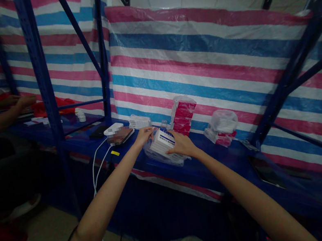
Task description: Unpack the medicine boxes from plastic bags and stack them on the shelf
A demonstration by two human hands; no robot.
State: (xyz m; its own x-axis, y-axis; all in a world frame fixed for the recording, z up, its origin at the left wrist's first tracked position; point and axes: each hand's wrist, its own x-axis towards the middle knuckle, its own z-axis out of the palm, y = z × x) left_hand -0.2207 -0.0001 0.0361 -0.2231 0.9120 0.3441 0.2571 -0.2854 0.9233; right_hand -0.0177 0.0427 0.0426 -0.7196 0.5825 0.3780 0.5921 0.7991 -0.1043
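Note:
A stack of small white boxes (164, 140) with a dark blue band and printed marks sits in a clear plastic bag (171, 160) on the blue shelf (144, 166). My right hand (183, 143) curves around the right side of the stack, thumb in front and fingers over the top. On the left, my left hand (145, 135) has its fingers closed at the upper edge of the bag. Just behind stands a stack of red boxes (184, 116) in clear plastic. Further right is another plastic-wrapped bundle (224, 128) with red at its base.
Left of my hands lie a phone (124, 134), a white device (113, 129) with cables, and white packs (139, 121). A dark tablet (266, 171) lies right. Blue rack posts (48, 107) and a striped sheet (200, 59) enclose the shelf. Another person's hands (22, 101) are far left.

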